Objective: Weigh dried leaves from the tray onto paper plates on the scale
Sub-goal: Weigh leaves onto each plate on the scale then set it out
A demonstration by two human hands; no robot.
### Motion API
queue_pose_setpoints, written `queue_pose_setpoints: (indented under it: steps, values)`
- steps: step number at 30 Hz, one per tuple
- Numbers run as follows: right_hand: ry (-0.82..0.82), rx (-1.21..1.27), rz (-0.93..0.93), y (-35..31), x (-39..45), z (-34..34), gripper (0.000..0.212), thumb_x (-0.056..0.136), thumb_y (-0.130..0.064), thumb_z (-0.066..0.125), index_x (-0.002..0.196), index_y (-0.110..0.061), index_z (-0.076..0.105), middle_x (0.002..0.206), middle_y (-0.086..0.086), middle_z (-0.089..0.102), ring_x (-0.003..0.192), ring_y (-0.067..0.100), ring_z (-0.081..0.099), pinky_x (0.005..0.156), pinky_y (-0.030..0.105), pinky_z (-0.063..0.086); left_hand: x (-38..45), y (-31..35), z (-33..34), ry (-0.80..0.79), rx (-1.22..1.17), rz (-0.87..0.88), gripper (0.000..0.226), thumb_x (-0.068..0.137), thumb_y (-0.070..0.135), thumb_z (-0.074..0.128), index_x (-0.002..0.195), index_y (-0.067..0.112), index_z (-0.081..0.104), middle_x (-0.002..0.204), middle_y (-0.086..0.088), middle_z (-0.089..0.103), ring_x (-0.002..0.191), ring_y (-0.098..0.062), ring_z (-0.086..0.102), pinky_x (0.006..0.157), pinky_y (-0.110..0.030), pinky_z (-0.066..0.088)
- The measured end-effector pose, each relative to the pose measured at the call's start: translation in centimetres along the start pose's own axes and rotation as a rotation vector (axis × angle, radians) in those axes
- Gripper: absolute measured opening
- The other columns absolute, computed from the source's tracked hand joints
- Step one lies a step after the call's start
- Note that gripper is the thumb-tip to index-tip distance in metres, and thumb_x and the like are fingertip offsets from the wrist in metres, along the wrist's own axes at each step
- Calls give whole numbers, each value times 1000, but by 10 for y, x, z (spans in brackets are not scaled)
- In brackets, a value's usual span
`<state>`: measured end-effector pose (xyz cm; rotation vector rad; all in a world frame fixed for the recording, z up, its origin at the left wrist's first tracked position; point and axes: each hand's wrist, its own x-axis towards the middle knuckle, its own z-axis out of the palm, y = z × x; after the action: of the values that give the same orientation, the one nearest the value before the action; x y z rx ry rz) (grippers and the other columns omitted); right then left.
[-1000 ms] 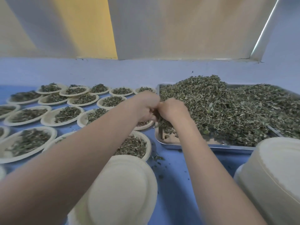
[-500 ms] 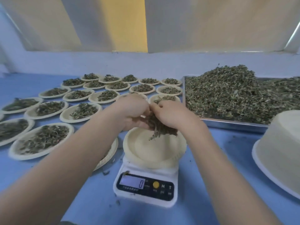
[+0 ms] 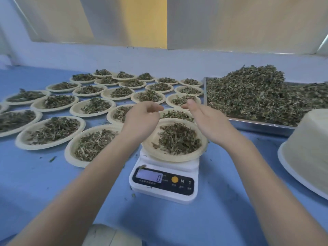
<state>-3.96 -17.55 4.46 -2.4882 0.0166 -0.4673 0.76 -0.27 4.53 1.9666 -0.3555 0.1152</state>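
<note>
A loose heap of crumbly dried leaves (image 3: 179, 139) is held in a round, ridged paper plate (image 3: 150, 148) on the white plastic scale (image 3: 165, 180). Above it, the left hand (image 3: 142, 116) and right hand (image 3: 204, 119) are kept relaxed, fingers loosely spread, nothing gripped. The metal tray (image 3: 257, 126) is seen at right.

Single head-worn camera looks forward and down, close over the scale (image 3: 164, 176).
</note>
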Motion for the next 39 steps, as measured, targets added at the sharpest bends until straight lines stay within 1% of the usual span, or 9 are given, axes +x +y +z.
queue_pose_setpoints:
  steps: [2, 4, 10, 13, 17, 25, 29, 35, 39]
  values:
    - [60, 39, -44, 4, -2, 5, 63, 100, -50, 21, 114, -3, 59, 115, 17, 62, 98, 17, 49, 66, 5, 31, -1, -7, 3, 32, -40, 44, 24, 89, 15, 54, 95, 34, 66, 102, 16, 66, 78, -5, 61, 68, -15, 51]
    - [104, 74, -50, 7, -4, 8, 58, 101, -46, 24, 112, 0, 59, 115, 18, 61, 101, 19, 49, 79, 19, 33, -3, -11, 4, 59, -98, 103, 23, 88, 14, 57, 100, 32, 66, 101, 18, 66, 88, 2, 60, 69, -8, 43]
    - [181, 188, 3, 15, -1, 6, 40, 102, -39, 32, 114, -17, 64, 104, -2, 62, 86, -6, 43, 72, 6, 31, -3, -16, 2, 42, -173, 177, 22, 88, 12, 59, 102, 28, 66, 106, 16, 66, 103, -2, 59, 87, -20, 43]
    - [158, 164, 63, 22, 10, 0, 40, 101, -41, 33, 128, -25, 58, 124, -9, 60, 102, -1, 45, 85, 20, 30, 4, -17, 1, -7, -200, 163, 24, 87, 11, 60, 101, 29, 68, 105, 17, 67, 102, -1, 60, 89, -23, 45]
    - [129, 139, 75, 32, 25, -3, 37, 101, -40, 37, 130, -28, 56, 122, -14, 58, 105, 4, 48, 86, 21, 32, 21, -15, 5, -88, -177, 161, 24, 86, 13, 61, 97, 32, 69, 99, 20, 69, 95, 4, 62, 88, -23, 46]
    - [234, -146, 266, 100, 81, -26, 36, 98, -28, 45, 131, -18, 55, 129, 3, 60, 115, 21, 54, 90, 25, 37, 63, -13, 25, -236, -143, 158, 21, 86, 17, 62, 100, 31, 70, 99, 19, 70, 98, 2, 62, 94, -34, 47]
    - [18, -343, 464, 152, 133, -22, 45, 95, -21, 45, 139, -11, 46, 139, 12, 51, 122, 29, 51, 91, 29, 41, 89, -4, 37, -405, -86, 101, 20, 88, 19, 60, 102, 30, 70, 105, 12, 70, 101, -7, 63, 97, -37, 48]
    - [-298, -452, 418, 184, 180, -9, 52, 100, -25, 34, 150, -13, 25, 158, 13, 16, 143, 28, 21, 115, 37, 23, 110, -10, 44, -551, -82, 63, 21, 89, 21, 61, 106, 29, 70, 110, 7, 69, 99, -10, 66, 95, -37, 49]
    - [-373, -468, 393, 178, 187, -1, 43, 101, -20, 28, 139, -7, 43, 146, 16, 41, 127, 29, 44, 102, 33, 36, 115, -18, 36, -597, -80, 44, 22, 85, 24, 64, 105, 30, 70, 108, 9, 71, 97, -11, 67, 94, -37, 50]
